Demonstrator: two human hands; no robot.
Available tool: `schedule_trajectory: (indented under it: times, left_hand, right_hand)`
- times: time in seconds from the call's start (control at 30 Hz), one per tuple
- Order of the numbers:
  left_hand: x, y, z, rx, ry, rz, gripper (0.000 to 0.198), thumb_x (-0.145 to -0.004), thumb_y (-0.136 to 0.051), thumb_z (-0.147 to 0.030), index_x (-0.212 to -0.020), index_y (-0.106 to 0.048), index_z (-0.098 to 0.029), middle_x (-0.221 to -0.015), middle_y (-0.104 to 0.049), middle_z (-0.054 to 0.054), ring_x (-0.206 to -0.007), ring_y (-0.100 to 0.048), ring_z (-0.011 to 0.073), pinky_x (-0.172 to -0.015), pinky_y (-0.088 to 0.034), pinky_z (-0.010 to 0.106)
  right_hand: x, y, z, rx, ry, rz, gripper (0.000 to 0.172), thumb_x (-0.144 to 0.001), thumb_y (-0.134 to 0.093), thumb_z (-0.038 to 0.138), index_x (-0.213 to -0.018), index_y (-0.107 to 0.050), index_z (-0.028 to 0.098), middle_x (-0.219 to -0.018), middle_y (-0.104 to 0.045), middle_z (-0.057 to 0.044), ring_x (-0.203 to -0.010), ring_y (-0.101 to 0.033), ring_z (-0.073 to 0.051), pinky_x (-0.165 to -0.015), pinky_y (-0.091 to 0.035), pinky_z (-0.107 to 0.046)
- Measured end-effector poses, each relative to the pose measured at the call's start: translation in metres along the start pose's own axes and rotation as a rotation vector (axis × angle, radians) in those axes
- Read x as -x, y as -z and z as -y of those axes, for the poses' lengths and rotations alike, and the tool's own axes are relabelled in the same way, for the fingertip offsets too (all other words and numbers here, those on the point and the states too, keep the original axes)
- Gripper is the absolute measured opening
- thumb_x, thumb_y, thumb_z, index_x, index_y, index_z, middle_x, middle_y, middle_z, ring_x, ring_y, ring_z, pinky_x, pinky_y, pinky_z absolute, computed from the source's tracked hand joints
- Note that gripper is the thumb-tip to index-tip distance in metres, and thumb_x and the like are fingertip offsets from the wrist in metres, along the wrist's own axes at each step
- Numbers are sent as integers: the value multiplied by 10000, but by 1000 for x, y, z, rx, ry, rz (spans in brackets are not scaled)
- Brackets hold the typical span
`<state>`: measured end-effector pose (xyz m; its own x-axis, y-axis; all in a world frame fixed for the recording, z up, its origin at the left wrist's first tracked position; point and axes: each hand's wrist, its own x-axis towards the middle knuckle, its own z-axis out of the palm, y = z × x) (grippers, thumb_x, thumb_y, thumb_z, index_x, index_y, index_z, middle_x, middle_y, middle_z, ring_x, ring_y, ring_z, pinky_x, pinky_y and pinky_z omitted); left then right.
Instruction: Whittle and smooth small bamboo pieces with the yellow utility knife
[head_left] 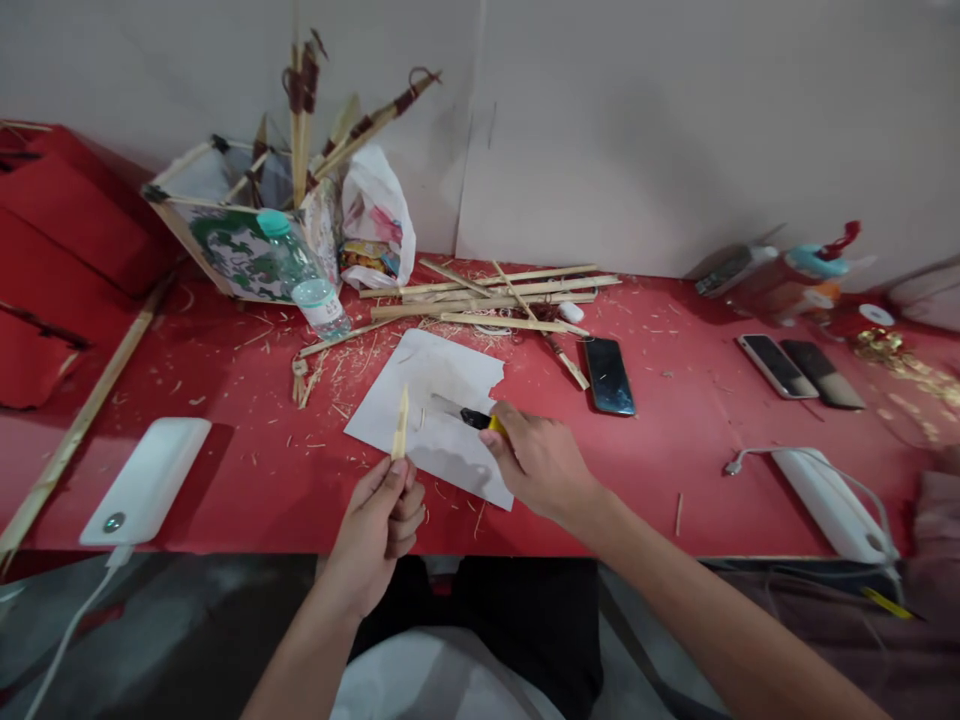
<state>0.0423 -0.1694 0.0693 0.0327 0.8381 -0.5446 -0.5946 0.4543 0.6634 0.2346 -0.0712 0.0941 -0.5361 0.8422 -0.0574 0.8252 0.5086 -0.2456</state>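
In the head view my left hand point(386, 515) is closed around the lower end of a pale bamboo strip point(402, 425), whose narrowed tip points away from me. My right hand point(536, 455) grips a yellow and black utility knife point(477, 418). The knife's blade reaches left toward the strip, with a gap between the two. Beneath both lies a white sheet of paper point(450, 455) with a torn right edge and a few shavings on it. How far the strip runs inside my fist is hidden.
Several bamboo strips point(502, 295) lie across the red table point(660, 440) among shavings. A plastic bottle point(319, 300), a box point(232, 245) holding wrapped sticks and a plastic bag point(379, 220) stand behind. Phones point(609, 375) and white power banks point(150, 480) lie around; a person's sleeve point(937, 560) shows at right.
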Motion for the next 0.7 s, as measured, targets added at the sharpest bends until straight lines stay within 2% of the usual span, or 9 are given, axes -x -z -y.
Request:
schedule_trajectory:
  times: [0.13,0.37,0.7]
  left_hand:
    - [0,-3,0,-29,-27,-3,402,-876,-665,-502,-786,-407,-207,-583,-208,-113,-453,-103,31,-378,-98,133]
    - [4,-15,3,-76,5,41,402,-896,-630,-522,-788,-410,-203,-582,-247,-109,-447,-118,27,-374,-118,127]
    - [9,-12,-4,-21,56,71,429,-872,-655,-542,-790,-387,-217,-568,-198,-119,-442,-78,30,-364,-86,125]
  right_hand:
    - [11,-3,6,-10,39,36,318,-1055,-324,411,-1104,-505,154,-820,-698,-62,-679,-629,-209,-544,-179,-306]
    - [11,-6,19,-42,132,53,261,-1047,-364,389,-1082,-494,166,-877,-695,-60,-724,-629,-204,-555,-198,-312]
    - [6,-12,21,-7,197,63,285,-1046,-344,373,-1105,-509,148,-886,-678,-62,-706,-621,-197,-547,-188,-332]
